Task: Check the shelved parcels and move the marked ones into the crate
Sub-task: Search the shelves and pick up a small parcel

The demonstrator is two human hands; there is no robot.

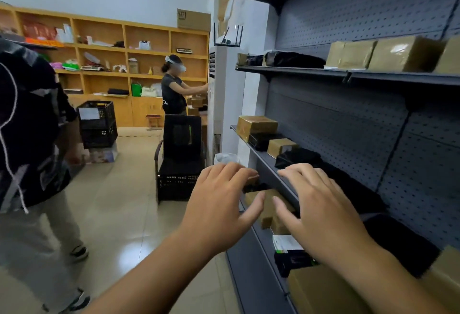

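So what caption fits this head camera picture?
Left hand and right hand hover open over a brown parcel on the grey shelving.

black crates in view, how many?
3. Two stacked left of the aisle, upper crate on lower crate; third crate under the black chair. Others may be hidden behind the person.

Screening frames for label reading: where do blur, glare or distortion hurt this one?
Head view: wide-angle lens bows the shelf edges; glare on the floor tiles and the top-shelf taped parcel; passer-by at left and near corner box are blurred; left hand and right hand fairly sharp.
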